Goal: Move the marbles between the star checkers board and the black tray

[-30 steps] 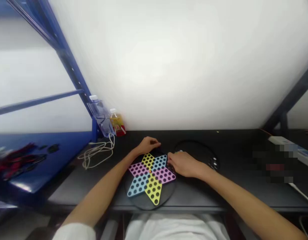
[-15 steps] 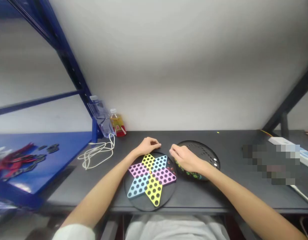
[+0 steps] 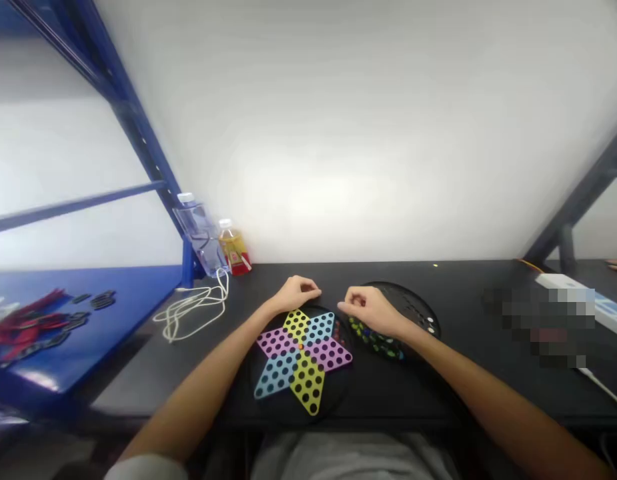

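Note:
A six-pointed Chinese checkers board (image 3: 301, 353) in yellow, pink and blue lies on a round black base, with one orange marble (image 3: 301, 347) at its centre. Several reddish marbles (image 3: 339, 333) sit along its right side. My left hand (image 3: 295, 293) rests just beyond the board's far edge, its fingers curled together; whatever they hold, if anything, is hidden. To the right stands a round black tray (image 3: 428, 303) with green and blue marbles (image 3: 383, 345) along its near-left side. Over the tray's left rim is my right hand (image 3: 371, 310), closed in a pinch whose contents are too small to name.
A clear bottle (image 3: 203, 237) and a yellow-red bottle (image 3: 235, 250) stand against the wall at the left. A coiled white cable (image 3: 193, 310) lies before them. On the right is a white power strip (image 3: 583, 300). Blue metal posts (image 3: 138, 133) frame the desk.
My right hand has shifted slightly right, from the board's right edge to over the tray's rim, and its fingers have curled in more. My left hand stays where it was.

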